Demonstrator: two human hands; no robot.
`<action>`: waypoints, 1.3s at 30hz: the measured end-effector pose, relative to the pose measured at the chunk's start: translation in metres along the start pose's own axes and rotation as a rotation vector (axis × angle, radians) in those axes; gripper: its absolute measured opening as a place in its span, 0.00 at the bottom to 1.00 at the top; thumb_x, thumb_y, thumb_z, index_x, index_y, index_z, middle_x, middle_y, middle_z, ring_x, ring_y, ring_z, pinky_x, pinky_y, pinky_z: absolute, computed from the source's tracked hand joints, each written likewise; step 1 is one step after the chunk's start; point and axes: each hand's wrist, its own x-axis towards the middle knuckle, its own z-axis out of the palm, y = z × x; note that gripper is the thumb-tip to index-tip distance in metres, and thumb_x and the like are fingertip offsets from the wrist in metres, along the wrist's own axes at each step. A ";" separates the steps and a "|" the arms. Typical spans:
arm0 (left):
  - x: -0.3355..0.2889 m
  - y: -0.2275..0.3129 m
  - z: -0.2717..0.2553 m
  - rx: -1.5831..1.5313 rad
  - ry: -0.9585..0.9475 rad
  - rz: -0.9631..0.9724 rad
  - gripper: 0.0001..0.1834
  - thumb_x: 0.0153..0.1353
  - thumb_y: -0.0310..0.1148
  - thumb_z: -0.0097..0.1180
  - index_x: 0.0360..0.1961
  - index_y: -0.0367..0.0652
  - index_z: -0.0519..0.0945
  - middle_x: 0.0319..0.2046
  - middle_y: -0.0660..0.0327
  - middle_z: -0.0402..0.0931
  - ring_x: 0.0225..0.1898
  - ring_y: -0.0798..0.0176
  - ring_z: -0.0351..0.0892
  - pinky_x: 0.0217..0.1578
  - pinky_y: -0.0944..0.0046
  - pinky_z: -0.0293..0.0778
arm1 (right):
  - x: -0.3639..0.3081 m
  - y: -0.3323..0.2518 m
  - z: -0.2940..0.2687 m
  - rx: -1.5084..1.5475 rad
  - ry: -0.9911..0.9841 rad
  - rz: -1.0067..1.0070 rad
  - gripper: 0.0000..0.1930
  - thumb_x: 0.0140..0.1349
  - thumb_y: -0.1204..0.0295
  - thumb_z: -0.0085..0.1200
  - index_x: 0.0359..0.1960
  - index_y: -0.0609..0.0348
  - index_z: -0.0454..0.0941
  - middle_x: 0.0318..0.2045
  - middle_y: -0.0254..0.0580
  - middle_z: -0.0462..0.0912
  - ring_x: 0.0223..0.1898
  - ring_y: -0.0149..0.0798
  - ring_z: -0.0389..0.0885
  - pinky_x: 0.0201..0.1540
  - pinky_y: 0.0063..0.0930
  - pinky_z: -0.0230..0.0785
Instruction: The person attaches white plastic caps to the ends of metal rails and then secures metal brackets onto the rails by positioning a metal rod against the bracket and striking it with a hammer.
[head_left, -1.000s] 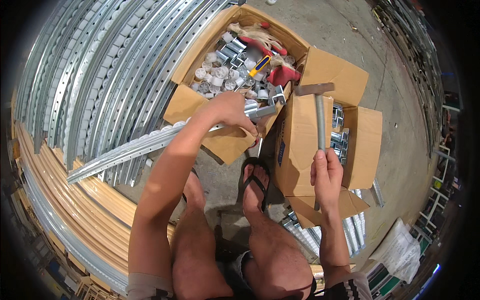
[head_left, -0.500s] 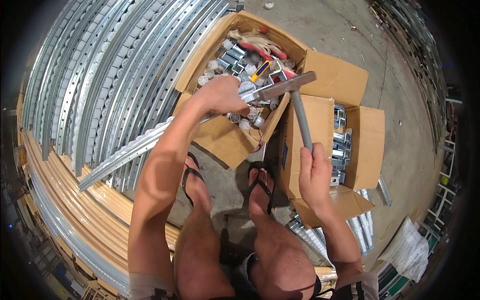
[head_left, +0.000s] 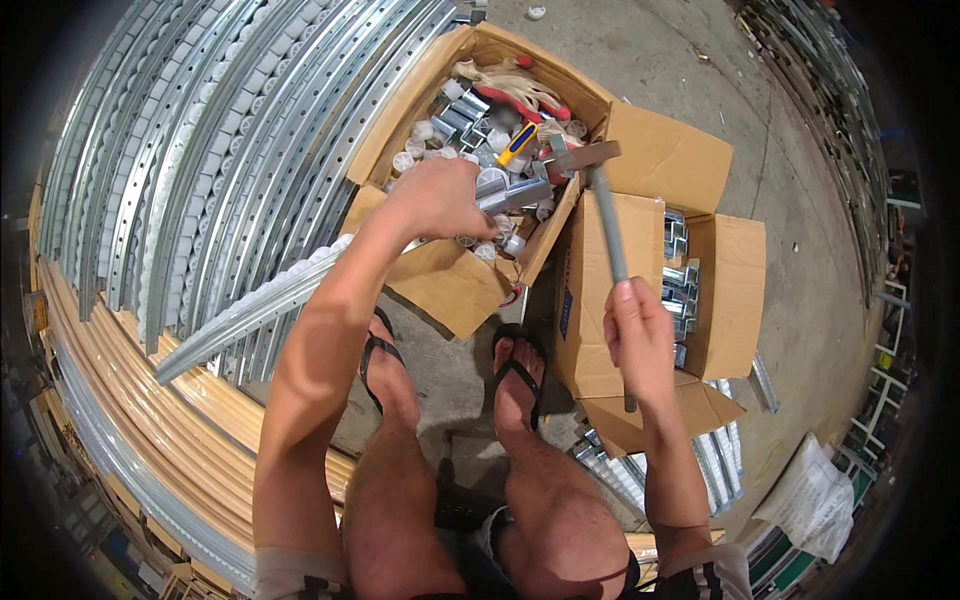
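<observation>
My left hand (head_left: 446, 198) is closed around a long metal roller rail (head_left: 255, 302), which slants up from the lower left with white rollers along it. Past my fingers, the rail's end carries a shiny metal end piece (head_left: 518, 195). In my right hand (head_left: 641, 338) is a hammer (head_left: 607, 215), gripped by its grey handle. Its head is up, to the right of the end piece and apart from it. Below the rail's end stands an open carton (head_left: 395, 120) holding white plastic rollers, metal brackets, a yellow-handled tool (head_left: 518, 143) and red-and-white gloves (head_left: 520, 85).
A second open carton (head_left: 608, 280) with metal brackets (head_left: 680, 290) stands at right. Many roller rails (head_left: 200, 150) lie side by side at left, above tan lengths (head_left: 150, 400). More rail pieces (head_left: 715, 465) and a white sack (head_left: 812, 500) lie at lower right.
The hammer head has moved away from the rail's end piece, slightly up and right. My right hand has shifted a little right and down. My left hand keeps its hold on the rail.
</observation>
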 end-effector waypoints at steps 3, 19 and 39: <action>-0.008 0.005 0.001 0.027 0.037 -0.002 0.30 0.38 0.48 0.68 0.37 0.31 0.84 0.33 0.40 0.84 0.39 0.39 0.85 0.46 0.48 0.79 | 0.015 -0.005 -0.018 0.343 0.041 0.144 0.24 0.79 0.50 0.38 0.28 0.52 0.69 0.14 0.27 0.64 0.12 0.22 0.60 0.14 0.20 0.51; -0.009 0.000 -0.006 -0.043 0.003 0.061 0.29 0.35 0.45 0.68 0.36 0.33 0.84 0.30 0.41 0.83 0.34 0.40 0.84 0.42 0.51 0.78 | 0.020 0.032 -0.045 0.179 -0.090 0.210 0.24 0.78 0.47 0.36 0.29 0.50 0.67 0.14 0.26 0.62 0.11 0.23 0.55 0.12 0.22 0.49; -0.008 -0.003 -0.009 -0.148 -0.023 0.117 0.48 0.34 0.51 0.78 0.54 0.30 0.78 0.44 0.42 0.83 0.48 0.47 0.83 0.53 0.56 0.75 | 0.028 0.010 -0.035 0.108 -0.173 0.182 0.26 0.78 0.48 0.37 0.27 0.53 0.68 0.17 0.26 0.65 0.16 0.22 0.60 0.17 0.22 0.53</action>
